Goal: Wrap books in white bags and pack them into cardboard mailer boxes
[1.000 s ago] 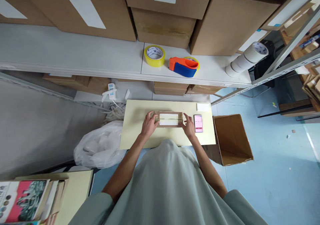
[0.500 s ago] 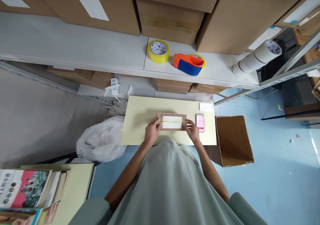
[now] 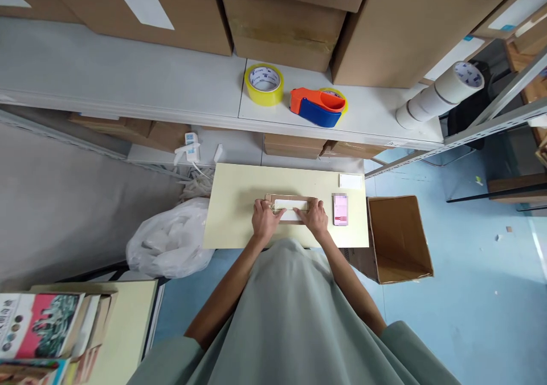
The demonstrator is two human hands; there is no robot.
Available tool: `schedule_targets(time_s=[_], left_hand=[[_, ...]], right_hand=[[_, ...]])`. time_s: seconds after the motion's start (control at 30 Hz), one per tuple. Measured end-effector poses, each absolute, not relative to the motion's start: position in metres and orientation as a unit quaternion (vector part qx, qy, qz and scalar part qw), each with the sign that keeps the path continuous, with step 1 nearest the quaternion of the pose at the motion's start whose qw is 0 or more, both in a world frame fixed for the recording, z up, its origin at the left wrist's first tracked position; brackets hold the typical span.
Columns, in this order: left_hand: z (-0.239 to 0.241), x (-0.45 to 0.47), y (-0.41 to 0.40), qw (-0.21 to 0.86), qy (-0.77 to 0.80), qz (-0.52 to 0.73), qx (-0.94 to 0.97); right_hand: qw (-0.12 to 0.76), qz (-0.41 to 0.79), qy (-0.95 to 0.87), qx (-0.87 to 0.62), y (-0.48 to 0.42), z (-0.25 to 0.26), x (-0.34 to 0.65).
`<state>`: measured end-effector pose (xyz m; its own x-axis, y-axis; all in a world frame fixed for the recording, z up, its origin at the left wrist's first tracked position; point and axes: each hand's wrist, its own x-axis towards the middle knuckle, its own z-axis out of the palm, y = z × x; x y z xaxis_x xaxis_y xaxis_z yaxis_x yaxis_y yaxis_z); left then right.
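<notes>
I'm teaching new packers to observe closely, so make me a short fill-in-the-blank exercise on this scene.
1. The left hand and right hand touch a package made of ____.
2. The phone lies on the table, to the ____ of the package.
3. The tape roll left of the orange-and-blue dispenser is coloured ____.

Missing words: cardboard; right; yellow.

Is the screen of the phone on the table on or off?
On: the phone lies face up on the table, beside the right hand, showing a lit pink-and-white display.
</notes>
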<state>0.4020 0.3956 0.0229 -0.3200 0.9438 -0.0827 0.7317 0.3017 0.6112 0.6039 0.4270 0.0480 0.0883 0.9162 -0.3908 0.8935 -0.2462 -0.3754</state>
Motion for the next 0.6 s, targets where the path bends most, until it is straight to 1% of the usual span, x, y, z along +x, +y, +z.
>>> schedule_targets(time_s=[0.07,0.2,0.27,0.33,0.43,0.53,0.6], left_hand=[[0.019,0.392,0.396,0.250,0.767,0.272,0.525],[0.012,0.368,0.394,0.345,0.733,0.353,0.468],[0.011,0.360,0.394,0.396,0.717,0.378,0.433],[0.013,0.356,0.395,0.421,0.709,0.385,0.414],[0.022,0.352,0.396,0.407,0.718,0.393,0.406],[0.041,0.349,0.403,0.372,0.724,0.428,0.392],[0.061,0.348,0.414,0.356,0.719,0.457,0.385]], right_hand=[[0.063,0.329,-0.611,-0.717,0.426,0.039,0.622],[0.194,0.442,-0.606,-0.633,0.419,0.024,0.652],[0.239,0.463,-0.594,-0.613,0.414,0.021,0.657],[0.257,0.458,-0.587,-0.616,0.411,0.022,0.657],[0.257,0.436,-0.603,-0.617,0.413,0.034,0.654],[0.268,0.374,-0.646,-0.609,0.430,0.060,0.653],[0.288,0.317,-0.678,-0.598,0.452,0.086,0.651]])
